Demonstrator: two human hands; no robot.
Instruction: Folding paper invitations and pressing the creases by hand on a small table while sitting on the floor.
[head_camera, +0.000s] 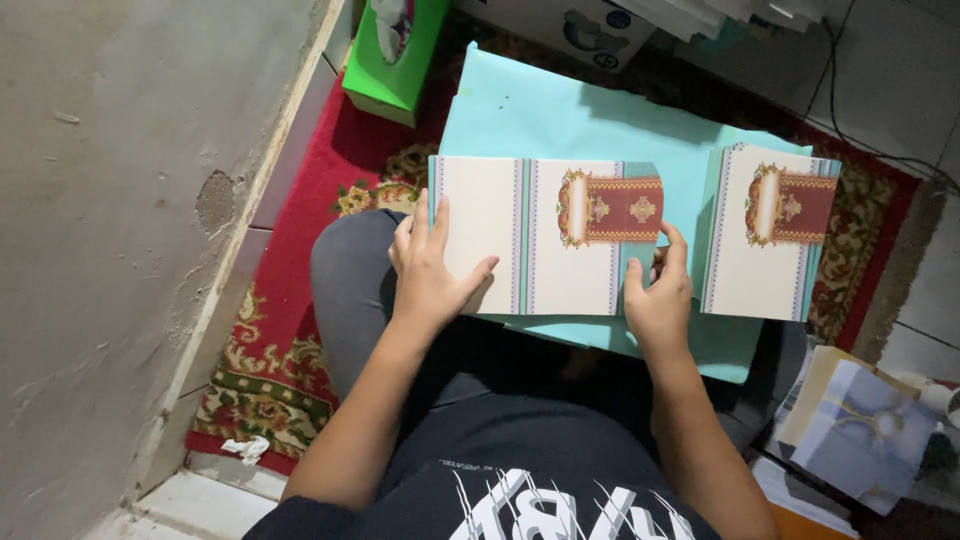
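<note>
Folded card: the cream card with a dark red ornament lies open on the large turquoise sheet, across the person's lap.
Left hand: the left hand lies flat on the card's left panel, fingers loosely spread, thumb stretched out to the right.
Right hand: the right hand pinches the card's right edge between thumb and curled fingers.
Second card: a matching card rests right of the folded card, slightly apart.
Tissue box: a green box stands beyond the card, up left.
Rug: a red patterned rug lies under the turquoise sheet.
</note>
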